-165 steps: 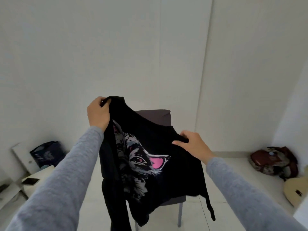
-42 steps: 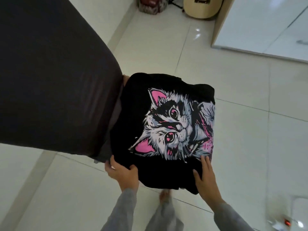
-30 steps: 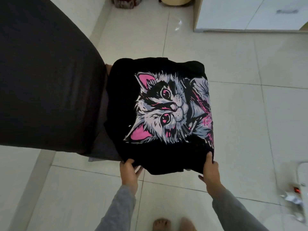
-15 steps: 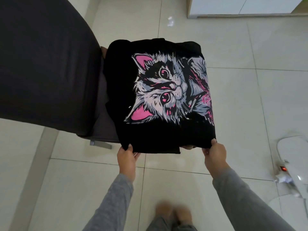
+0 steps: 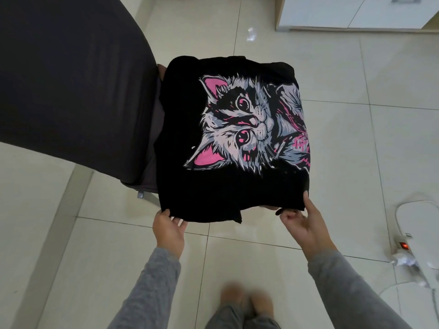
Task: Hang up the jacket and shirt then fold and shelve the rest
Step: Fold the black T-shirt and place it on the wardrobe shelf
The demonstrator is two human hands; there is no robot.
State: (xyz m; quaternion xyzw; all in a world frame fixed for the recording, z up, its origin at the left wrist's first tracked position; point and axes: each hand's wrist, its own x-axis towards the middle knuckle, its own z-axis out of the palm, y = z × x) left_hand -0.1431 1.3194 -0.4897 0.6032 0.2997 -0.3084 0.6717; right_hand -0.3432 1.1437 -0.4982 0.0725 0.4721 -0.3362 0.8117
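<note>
A black T-shirt (image 5: 180,119) with a grey and pink cat print lies folded into a rough square on the seat of a dark chair (image 5: 71,79), print side up. My left hand (image 5: 168,227) grips the near left corner of the T-shirt, thumb on top and fingers underneath. My right hand (image 5: 303,222) pinches the near right corner, thumb along the side edge and fingertips curled under the hem. The near edge of the T-shirt hangs past the seat over the floor.
The chair's dark backrest fills the upper left. A white cabinet (image 5: 356,13) stands at the far right. A white power strip (image 5: 403,248) with a lit red switch and its cord lie on the tiled floor at the right. My bare feet (image 5: 247,300) show below.
The T-shirt went from held up unfolded to folded flat on the chair seat. Over the last second my hands slid back to its near corners and I stepped back a little.
</note>
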